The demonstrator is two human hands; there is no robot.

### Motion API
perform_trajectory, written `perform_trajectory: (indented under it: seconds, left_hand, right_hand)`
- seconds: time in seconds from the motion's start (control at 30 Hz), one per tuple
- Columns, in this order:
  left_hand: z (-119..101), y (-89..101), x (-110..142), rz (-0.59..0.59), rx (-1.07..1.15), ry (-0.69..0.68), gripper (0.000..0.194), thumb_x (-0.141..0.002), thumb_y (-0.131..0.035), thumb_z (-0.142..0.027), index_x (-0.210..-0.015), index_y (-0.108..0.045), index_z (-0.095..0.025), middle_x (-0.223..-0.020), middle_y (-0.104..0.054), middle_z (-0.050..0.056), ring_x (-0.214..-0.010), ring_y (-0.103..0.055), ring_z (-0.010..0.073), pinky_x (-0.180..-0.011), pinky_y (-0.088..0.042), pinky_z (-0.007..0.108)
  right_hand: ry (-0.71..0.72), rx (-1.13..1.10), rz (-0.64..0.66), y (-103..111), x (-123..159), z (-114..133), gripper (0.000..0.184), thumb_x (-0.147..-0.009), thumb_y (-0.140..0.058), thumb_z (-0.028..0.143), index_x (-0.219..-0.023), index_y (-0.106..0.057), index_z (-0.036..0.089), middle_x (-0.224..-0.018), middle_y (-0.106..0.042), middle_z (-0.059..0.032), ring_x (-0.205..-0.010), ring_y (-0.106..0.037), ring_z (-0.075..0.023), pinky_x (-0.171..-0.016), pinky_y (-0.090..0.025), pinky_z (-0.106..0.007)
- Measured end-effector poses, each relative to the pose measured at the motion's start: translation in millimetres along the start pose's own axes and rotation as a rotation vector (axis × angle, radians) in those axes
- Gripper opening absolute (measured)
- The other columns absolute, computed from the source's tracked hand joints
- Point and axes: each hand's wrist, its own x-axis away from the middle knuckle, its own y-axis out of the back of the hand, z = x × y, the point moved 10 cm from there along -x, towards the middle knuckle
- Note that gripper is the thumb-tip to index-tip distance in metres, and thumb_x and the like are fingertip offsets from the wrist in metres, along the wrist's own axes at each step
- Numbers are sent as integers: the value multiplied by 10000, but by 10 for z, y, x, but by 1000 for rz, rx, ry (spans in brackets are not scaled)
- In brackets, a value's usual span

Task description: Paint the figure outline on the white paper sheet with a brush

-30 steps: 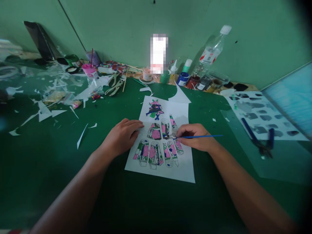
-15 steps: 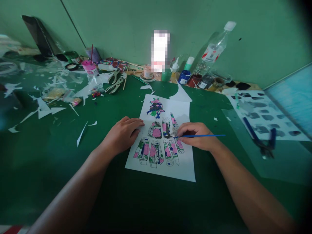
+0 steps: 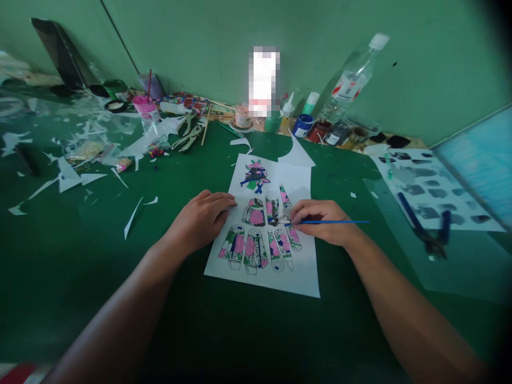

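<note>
A white sheet of paper (image 3: pixel 264 285) lies on the green table, printed with puppet-like figure parts coloured pink, green, blue and dark brown. My left hand (image 3: pixel 206 218) rests on the sheet's left edge, palm down, its fingers stretched out and slightly bent. My right hand (image 3: pixel 320 221) pinches a thin blue paintbrush (image 3: pixel 344 222), whose handle points right. The brush tip is over the tall upper part near the sheet's middle, beside dark paint; whether it touches the paper, I cannot tell.
Paint jars, among them a blue one (image 3: pixel 302 126), line the wall beside a tilted plastic bottle (image 3: pixel 354 80). Blue-handled pliers (image 3: pixel 434 248) lie at right by a sheet with grey shapes (image 3: pixel 436 184). Metal pliers (image 3: pixel 188 136), paper scraps (image 3: pixel 68 173) and a pink cup (image 3: pixel 146 108) are at left.
The brush tip has shifted slightly left and up across the printed parts, with my right hand barely moving. My left hand stays on the paper. The view has tilted a little.
</note>
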Motion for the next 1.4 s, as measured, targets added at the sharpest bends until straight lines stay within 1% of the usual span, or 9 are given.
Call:
perform_trajectory:
  seconds: [0.1,0.2,0.4,0.5,0.67,0.93,1.13,1.27,1.4]
  left_hand:
    - [-2,5,-4,-9,6,-5,321,-945,-453,-194,-1175,-672,-146,-1266,-662,102,-1050,-606,250,-911,-507,426]
    - [5,-4,-9,-2,11,2,328,-939,-456,-202,-1178,-674,-148,-1272,-660,101,-1069,-602,258,-912,-507,425]
    - [6,-22,-15,10,3,4,325,-955,-444,-216,-1173,-677,-152,-1289,-651,95,-1069,-599,258,-927,-501,433]
    - [12,-18,-9,15,0,5,322,-961,-445,-219,-1177,-675,-151,-1296,-647,92,-1074,-596,254,-936,-497,434]
    - [13,-15,-7,26,4,6,326,-964,-436,-211,-1177,-676,-150,-1301,-644,91,-1071,-596,250,-945,-492,443]
    - [28,-18,-8,33,22,34,331,-955,-444,-221,-1186,-677,-178,-1301,-644,88,-1081,-595,261,-927,-501,458]
    - [17,-19,-11,22,15,13,327,-961,-438,-224,-1169,-682,-162,-1301,-645,87,-1080,-597,261,-930,-500,457]
    - [9,-7,-10,5,9,-1,317,-960,-440,-216,-1152,-686,-159,-1290,-652,88,-1043,-606,255,-918,-504,458]
    - [16,-4,-2,-5,20,-1,311,-963,-445,-226,-1149,-687,-166,-1292,-651,86,-1046,-605,252,-921,-504,454]
  right_hand:
    - [7,-2,-11,12,4,13,44,-767,-738,188,-771,-766,222,-897,-715,-49,-806,-669,-174,-739,-550,-344]
    - [-6,-31,-57,50,7,0,24,-761,-749,209,-737,-755,210,-890,-720,-54,-787,-667,-171,-726,-552,-336]
    - [-123,-98,-154,136,34,-164,99,-728,-782,272,-780,-740,199,-827,-728,-47,-717,-647,-165,-649,-532,-316]
    - [-133,-57,-138,131,40,-186,106,-745,-766,280,-795,-732,192,-783,-714,-41,-705,-629,-163,-632,-507,-311]
    - [-101,4,-78,70,25,-133,51,-768,-726,241,-782,-715,193,-776,-706,-38,-701,-619,-158,-617,-487,-309]
    - [-143,30,-98,70,14,-136,39,-757,-704,229,-759,-693,191,-710,-678,-20,-631,-581,-134,-569,-470,-287]
    - [-167,30,-113,67,5,-129,61,-754,-706,236,-797,-715,194,-751,-706,-29,-667,-625,-150,-602,-499,-297]
    - [-165,41,-105,51,3,-126,42,-754,-702,229,-777,-711,195,-755,-710,-30,-677,-633,-154,-616,-507,-305]
    - [-176,51,-118,53,2,-148,73,-758,-717,246,-809,-727,196,-773,-724,-34,-679,-639,-156,-615,-507,-311]
